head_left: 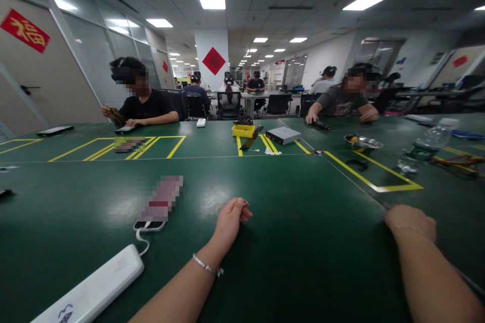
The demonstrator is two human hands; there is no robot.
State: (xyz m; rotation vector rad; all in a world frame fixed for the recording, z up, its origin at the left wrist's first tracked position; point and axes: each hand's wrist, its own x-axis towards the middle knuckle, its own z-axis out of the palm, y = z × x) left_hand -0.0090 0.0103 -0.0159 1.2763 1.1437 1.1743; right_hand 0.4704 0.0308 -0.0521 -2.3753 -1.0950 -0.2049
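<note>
My left hand (232, 218) rests over the green table (295, 267) with its fingers closed. Thumb and forefinger pinch together at a tiny silvery thing, too small to name. To its left lies a phone (162, 201), its screen blurred out, joined by a white cable (142, 242) to a long white power bank (104, 280). At the right, my right hand (412, 222) is curled into a loose fist on the table beside a seam; the back of the hand hides whatever the fingers may hold.
A yellow tray (243, 131) with dark items and a grey box (283, 135) stand mid-table. Farther right are a metal bowl (362, 142), a black curved piece (356, 165), a clear bottle (428, 146) and cables (460, 164). Two people sit across the table.
</note>
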